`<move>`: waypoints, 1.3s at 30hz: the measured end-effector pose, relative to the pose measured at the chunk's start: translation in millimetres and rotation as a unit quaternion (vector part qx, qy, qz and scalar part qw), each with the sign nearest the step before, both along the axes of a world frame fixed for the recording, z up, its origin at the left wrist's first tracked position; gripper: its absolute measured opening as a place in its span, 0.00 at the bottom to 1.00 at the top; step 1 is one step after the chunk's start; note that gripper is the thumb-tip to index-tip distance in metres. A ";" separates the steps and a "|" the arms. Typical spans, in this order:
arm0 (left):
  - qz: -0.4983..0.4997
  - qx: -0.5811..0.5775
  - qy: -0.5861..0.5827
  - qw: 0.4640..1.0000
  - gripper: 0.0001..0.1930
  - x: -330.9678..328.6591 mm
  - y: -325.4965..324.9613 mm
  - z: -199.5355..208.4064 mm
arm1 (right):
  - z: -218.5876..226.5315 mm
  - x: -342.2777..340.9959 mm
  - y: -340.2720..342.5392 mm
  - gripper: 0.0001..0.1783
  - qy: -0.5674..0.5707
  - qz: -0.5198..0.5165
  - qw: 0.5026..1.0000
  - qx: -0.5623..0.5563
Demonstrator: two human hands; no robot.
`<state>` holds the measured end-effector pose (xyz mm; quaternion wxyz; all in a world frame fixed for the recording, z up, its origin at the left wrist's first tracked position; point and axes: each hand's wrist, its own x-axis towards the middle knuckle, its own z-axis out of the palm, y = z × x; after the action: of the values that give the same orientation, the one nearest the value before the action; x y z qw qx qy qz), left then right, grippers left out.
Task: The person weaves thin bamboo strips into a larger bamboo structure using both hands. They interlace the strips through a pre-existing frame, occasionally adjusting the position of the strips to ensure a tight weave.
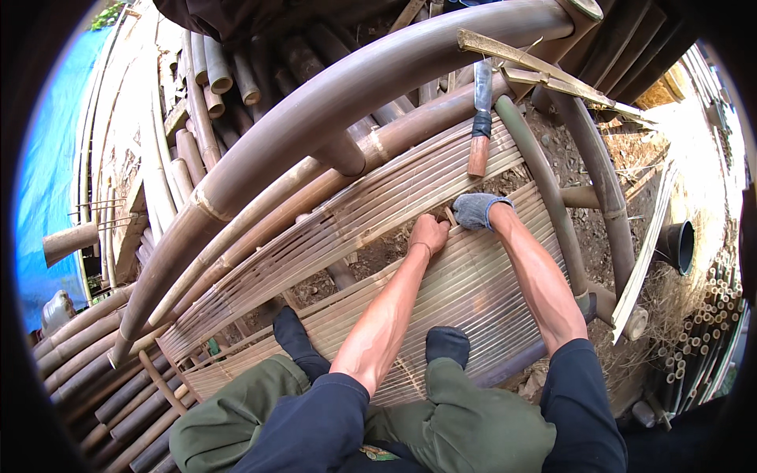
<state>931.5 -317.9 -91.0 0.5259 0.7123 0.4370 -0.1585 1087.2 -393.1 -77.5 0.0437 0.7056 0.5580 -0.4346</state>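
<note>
My left hand [430, 235] is bare and closed at the edge of a gap in a seat of thin bamboo slats [473, 276]. My right hand [475, 211], in a grey glove, is curled closed just beside it. A short brown sliver [450, 216] shows between the two hands; which hand grips it, if either, I cannot tell. What sits inside the fingers of both hands is hidden. Beyond them, a knife [480, 118] with a wooden handle and dark wrapping lies across the far slats, its blade pointing away from me.
A thick curved bamboo rail [315, 102] arches across the far side. Split bamboo strips [552, 75] lie over its right end. Bamboo poles [213, 71] are piled beyond and at left. A dark bucket [676, 246] stands at right, near bundled thin bamboo [702, 339]. My feet rest on the slats.
</note>
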 end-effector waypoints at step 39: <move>0.192 -0.014 -0.032 0.981 0.15 -11.5 -4.5 35.5 | 210.4 -155.2 -252.9 0.06 0.461 -0.585 0.348 0.570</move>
<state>920.0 -322.4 -55.4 0.5700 0.6123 0.5466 -0.0378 932.0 -646.0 132.8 -0.8983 0.3959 0.0493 -0.1838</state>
